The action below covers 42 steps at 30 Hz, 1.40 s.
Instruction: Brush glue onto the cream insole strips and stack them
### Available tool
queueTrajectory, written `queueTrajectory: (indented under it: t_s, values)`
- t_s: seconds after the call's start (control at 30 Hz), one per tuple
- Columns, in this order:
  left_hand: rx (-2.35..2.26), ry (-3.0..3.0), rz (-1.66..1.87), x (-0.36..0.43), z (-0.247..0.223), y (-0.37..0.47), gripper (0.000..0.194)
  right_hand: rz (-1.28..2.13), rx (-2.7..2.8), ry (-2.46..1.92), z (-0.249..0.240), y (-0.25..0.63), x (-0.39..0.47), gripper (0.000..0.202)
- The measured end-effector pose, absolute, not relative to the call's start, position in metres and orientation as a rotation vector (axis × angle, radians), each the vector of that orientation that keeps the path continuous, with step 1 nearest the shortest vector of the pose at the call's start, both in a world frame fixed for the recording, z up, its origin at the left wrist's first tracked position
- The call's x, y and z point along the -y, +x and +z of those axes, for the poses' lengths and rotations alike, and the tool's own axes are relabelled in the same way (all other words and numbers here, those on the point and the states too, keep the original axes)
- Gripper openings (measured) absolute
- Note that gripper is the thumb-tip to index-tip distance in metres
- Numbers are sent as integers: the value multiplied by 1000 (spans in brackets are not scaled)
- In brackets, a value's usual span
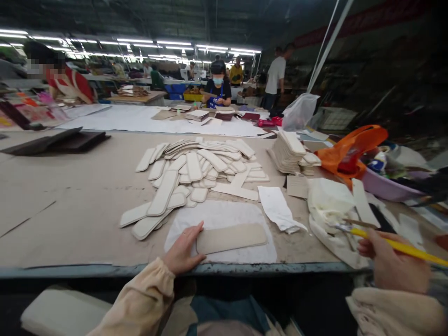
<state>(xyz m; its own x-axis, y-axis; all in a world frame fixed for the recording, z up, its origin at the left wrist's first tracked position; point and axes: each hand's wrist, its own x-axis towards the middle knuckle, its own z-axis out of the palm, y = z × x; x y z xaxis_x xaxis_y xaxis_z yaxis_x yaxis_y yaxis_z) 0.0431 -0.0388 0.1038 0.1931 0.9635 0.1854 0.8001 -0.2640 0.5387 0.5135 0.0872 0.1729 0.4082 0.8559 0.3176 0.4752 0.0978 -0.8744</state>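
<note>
My left hand [184, 248] lies on the table with thumb and index finger spread, touching the left end of a beige rounded panel [233, 238]. That panel rests on a white sheet [224, 212] near the table's front edge. At the right, my right hand [395, 263] is closed around a yellow-handled brush [402, 247]. Its tip points left, over a crumpled whitish plastic-wrapped bundle [331, 205]; whether the tip touches it I cannot tell. Beyond the sheet spreads a loose heap of similar pale panels [196, 165].
A neat stack of panels [287, 151] stands at the back right. Beside it are an orange bag [350, 151] and a lilac basin [388, 186] with mixed items. White crumpled paper [278, 207] lies right of the sheet. Dark folded material [59, 140] is at left. Co-workers sit and stand beyond.
</note>
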Motion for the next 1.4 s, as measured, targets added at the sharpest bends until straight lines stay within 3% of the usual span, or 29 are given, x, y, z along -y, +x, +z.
queueTrajectory:
  t_s: [0.1, 0.23, 0.43, 0.97, 1.4]
  values:
    - [-1664, 2104, 755, 40, 104, 45, 91, 785, 1007, -1318, 170, 452, -62, 26]
    - [-1670, 2044, 789, 41, 105, 46, 94, 1211, 1166, -1119, 156, 363, -37, 28]
    - [-1663, 2016, 834, 40, 102, 44, 100, 1473, 1476, -1025, 143, 269, -22, 28]
    - [-1674, 1982, 873, 40, 104, 47, 102, 1357, 1796, -1035, 118, 232, -37, 25]
    - [-1684, 2048, 825, 38, 103, 47, 95, 1147, 1768, -1263, 117, 297, -63, 28]
